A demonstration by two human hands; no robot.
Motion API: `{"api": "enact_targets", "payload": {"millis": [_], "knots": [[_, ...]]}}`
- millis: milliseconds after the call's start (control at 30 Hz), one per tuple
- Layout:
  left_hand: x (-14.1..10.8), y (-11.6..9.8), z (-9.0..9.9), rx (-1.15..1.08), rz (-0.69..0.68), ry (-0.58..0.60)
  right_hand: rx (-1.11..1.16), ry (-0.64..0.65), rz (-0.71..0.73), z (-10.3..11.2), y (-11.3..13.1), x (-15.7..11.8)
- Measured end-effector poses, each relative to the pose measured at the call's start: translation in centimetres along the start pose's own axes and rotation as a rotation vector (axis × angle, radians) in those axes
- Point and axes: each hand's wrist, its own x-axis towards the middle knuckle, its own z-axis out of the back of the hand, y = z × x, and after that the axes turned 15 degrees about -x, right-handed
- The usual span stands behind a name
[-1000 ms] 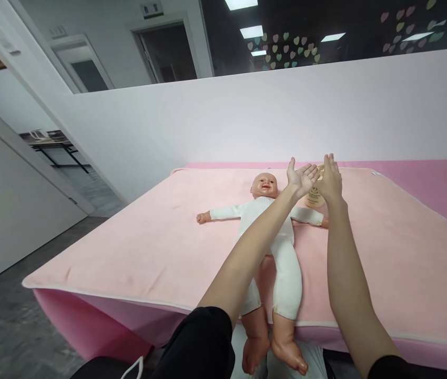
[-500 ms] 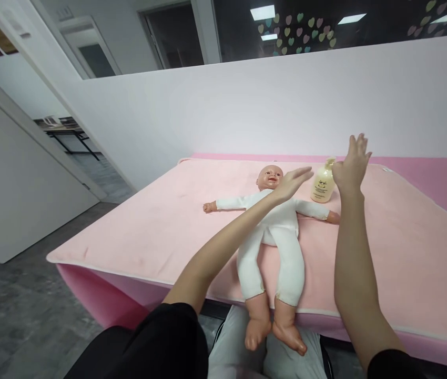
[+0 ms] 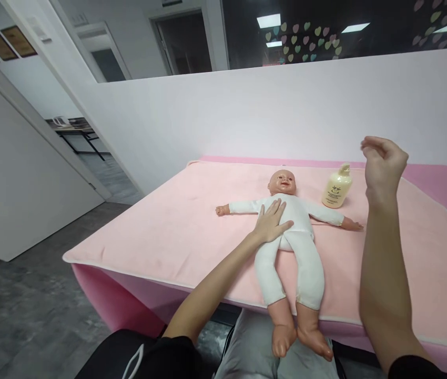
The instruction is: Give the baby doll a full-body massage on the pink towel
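Note:
A baby doll point(image 3: 296, 213) with a white cloth body lies face up on the pink padded mat point(image 3: 160, 231), arms spread. Its bare feet hang over the front edge. My left hand point(image 3: 273, 223) rests on the doll's belly and chest, fingers stretched and spread, holding nothing. To the right, my right hand point(image 3: 385, 163) is raised in the air, touching nothing. Its fingers are curled in towards the thumb, and no object shows in them. Left of that hand, a pale yellow pump bottle point(image 3: 336, 189) stands on the mat beside the doll's outstretched arm.
Behind the mat runs a white half wall point(image 3: 247, 116) with a dark window point(image 3: 326, 31) above it. At the left are a white door point(image 3: 30, 173) and the grey floor point(image 3: 50, 305). My legs point(image 3: 263, 342) are under the mat's front edge.
My left hand has come down from above the doll's chest onto its belly. The right hand's fingers have curled in from upright and stretched, and it has moved right. The view has shifted slightly.

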Motion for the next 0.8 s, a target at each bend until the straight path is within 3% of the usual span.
{"api": "enact_targets", "payload": {"millis": [67, 133, 267, 367, 467, 633, 800], "knots": [[0.0, 0.4, 0.0, -0.011, 0.11, -0.062, 0.237, 0.065, -0.04, -0.9, 1.8, -1.9], [0.0, 1.3, -0.1, -0.057, 0.173, -0.133, 0.411, 0.252, -0.065, -2.2, 3.2, -5.2], [0.2, 3.5, -0.5, -0.185, 0.15, -0.278, 0.258, 0.708, 0.15, -4.5, 2.2, -13.4], [0.6, 4.7, -0.8, -0.318, 0.117, -0.354, 0.163, 0.883, 0.19, -5.0, -0.4, -17.1], [0.9, 5.2, -1.0, -0.447, 0.095, -0.439, 0.148, 0.976, 0.219, -5.0, -2.1, -17.9], [0.9, 5.4, -1.1, -0.568, 0.052, -0.571, -0.054, 1.103, 0.422, -4.9, -2.0, -17.5], [1.1, 5.4, -1.0, -0.647, 0.065, -0.59, -0.26, 1.141, 0.476, -5.3, -2.0, -17.3]]}}
